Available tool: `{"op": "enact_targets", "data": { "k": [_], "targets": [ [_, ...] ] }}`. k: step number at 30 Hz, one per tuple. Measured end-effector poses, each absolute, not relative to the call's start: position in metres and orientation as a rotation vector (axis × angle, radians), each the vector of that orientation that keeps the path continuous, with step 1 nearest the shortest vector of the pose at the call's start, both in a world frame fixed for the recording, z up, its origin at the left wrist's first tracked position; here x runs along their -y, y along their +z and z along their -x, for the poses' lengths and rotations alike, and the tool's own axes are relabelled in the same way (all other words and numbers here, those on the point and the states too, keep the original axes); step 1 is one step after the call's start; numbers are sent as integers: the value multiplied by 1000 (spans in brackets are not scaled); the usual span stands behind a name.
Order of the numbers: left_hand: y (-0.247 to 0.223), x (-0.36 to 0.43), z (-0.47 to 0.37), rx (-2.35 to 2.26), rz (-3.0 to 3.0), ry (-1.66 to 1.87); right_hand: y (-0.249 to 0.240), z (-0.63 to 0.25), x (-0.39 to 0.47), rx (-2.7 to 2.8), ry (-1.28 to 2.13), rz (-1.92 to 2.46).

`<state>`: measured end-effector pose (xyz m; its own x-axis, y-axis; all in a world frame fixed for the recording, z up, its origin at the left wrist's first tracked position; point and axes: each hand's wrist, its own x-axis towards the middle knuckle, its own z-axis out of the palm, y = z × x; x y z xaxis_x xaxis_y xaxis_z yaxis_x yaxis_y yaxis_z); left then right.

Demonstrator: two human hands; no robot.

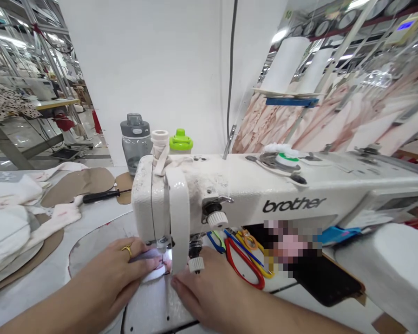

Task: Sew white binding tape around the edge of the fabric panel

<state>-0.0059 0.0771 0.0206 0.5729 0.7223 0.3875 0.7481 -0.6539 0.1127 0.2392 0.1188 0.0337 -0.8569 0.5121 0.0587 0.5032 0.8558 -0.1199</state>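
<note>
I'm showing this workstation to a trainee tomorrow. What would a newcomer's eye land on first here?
First, the white Brother sewing machine stretching across the middle of the view. Beneath its head, the left hand and right hand lie flat on a small piece of fabric beside the needle area. Next, the bright red-handled scissors lie on the table just right of the hands, and two water bottles stand behind the machine.

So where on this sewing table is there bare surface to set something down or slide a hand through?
A bare strip runs between the screwdriver and the left hand, left of the sewing machine. Another lies at the near edge, right of the right hand. Under the machine arm it is crowded with scissors; folded fabric fills the far left.
</note>
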Motion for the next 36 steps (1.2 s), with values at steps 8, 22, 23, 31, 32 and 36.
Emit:
{"op": "enact_targets", "data": {
  "k": [8, 22, 23, 31, 32, 36],
  "targets": [
    [10, -73, -2, 1388, 2581, -512, 38, -241, -116, 2953, 152, 791],
    [28, -71, 13, 1468, 2720, -362, 35, -244, -118, 2904, 97, 683],
    [27, -70, 12, 1464, 2714, -340, 35, -243, -117, 2918, 106, 682],
    [10, -51, -20, 1551, 2524, -327, 40, -239, -113, 2924, 53, 810],
    [10, -50, -22, 1517, 2504, -333, 40, -239, -113, 2914, 42, 819],
    [15, -51, -25, 1370, 2494, -356, 38, -239, -117, 2927, 60, 812]
  ]
}}
